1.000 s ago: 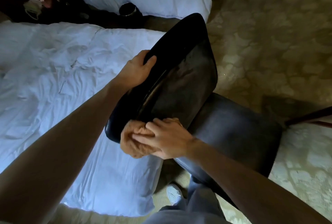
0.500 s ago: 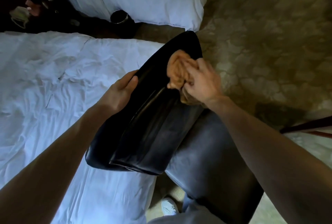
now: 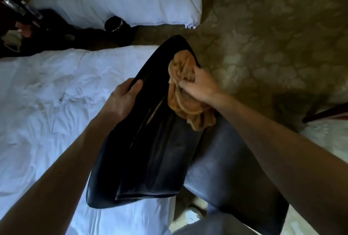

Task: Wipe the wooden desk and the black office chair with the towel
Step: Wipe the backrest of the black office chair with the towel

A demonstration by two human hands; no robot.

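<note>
Gripping the chair back (image 3: 156,150) mid-frame, the left hand (image 3: 120,101) steadies it for the right hand (image 3: 199,85) clutching the towel (image 3: 188,114)

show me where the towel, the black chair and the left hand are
towel (image 3: 188,108): head view, on its bunched lower folds
black chair (image 3: 156,151): head view, on the front of the backrest
left hand (image 3: 120,102): head view, on the back of the hand

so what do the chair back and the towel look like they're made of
The chair back looks like black leather or faux leather, which of the two is unclear: it is smooth and semi-gloss, with light glinting along its stitched panels. The towel looks like soft matte tan cloth, possibly cotton terry: it bunches into loose folds and has a corded hem.
</note>
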